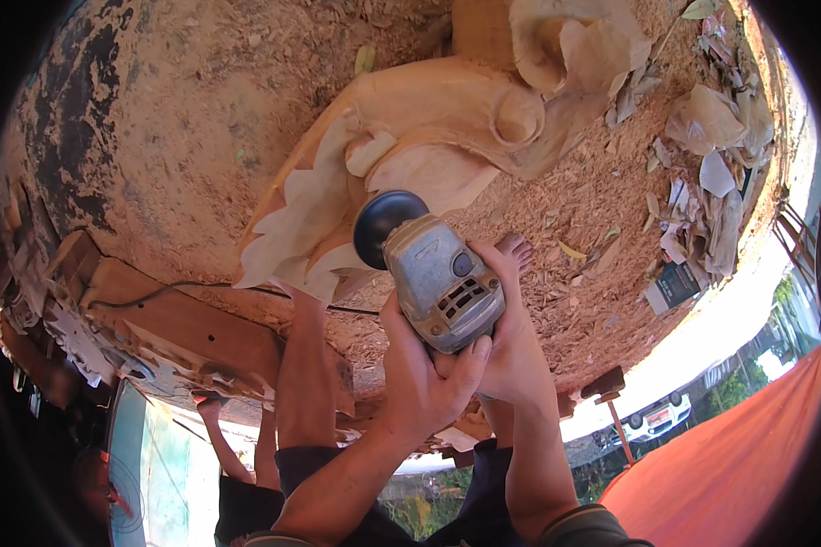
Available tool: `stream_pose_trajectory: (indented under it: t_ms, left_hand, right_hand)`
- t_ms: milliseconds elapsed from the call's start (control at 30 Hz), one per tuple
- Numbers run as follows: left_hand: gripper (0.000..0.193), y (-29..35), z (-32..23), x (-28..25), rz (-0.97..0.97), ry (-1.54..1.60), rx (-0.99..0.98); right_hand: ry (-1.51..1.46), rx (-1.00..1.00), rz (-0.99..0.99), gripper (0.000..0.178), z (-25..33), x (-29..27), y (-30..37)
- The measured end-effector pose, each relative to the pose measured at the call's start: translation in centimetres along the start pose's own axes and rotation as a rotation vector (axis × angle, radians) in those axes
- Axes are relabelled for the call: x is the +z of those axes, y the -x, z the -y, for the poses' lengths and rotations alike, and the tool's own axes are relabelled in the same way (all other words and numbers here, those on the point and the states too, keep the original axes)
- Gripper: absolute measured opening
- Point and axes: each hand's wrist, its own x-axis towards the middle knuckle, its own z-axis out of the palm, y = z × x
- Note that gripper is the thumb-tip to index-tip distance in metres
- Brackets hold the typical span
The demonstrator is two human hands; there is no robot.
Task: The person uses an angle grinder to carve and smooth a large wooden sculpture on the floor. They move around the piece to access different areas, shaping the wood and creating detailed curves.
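Note:
Both hands hold an angle grinder (pixel 438 273) with a worn grey metal head. Its round black backing disc (pixel 388 226) points at a large carved wooden piece (pixel 410 105) with scrolls and leaf-like, pointed edges. Whether the disc touches the wood, I cannot tell. My left hand (pixel 426 378) wraps the near left side of the tool, its thumb toward the rear end. On the right side, my right hand (pixel 509 337) closes round the body. Their palms meet below the tool. The disc's working face is turned away from view.
Wood shavings (pixel 556 228) cover the ground. A dark cord (pixel 178 284) crosses a thick wooden beam (pixel 192 310) at left. Crumpled plastic and paper scraps (pixel 707 123) lie at right, near an orange tarp (pixel 730 456). Another person's legs (pixel 233 447) show at lower left.

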Motion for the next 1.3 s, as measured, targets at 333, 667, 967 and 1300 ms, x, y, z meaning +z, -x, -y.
stream_pose_trajectory:
  t_ms: [333,667,967,1300]
  left_hand:
    - [0.091,-1.7,0.5,-0.6,0.136,-0.167,0.120]
    - [0.087,-2.8,0.8,-0.1,0.152,-0.075,0.041]
    - [0.090,-0.7,0.8,0.3,0.058,-0.153,0.058]
    - [0.087,-2.6,1.2,1.1,0.104,-0.023,0.057]
  right_hand:
    - [0.048,-0.201,-0.208,0.109,-1.0,0.1,-0.3]
    - [0.038,-0.176,-0.241,0.106,-2.0,0.2,-1.0]
    - [0.090,-0.080,-0.074,0.108,0.3,-1.3,-0.5]
    - [0.107,-0.134,-0.257,0.103,-1.1,-0.6,-0.9]
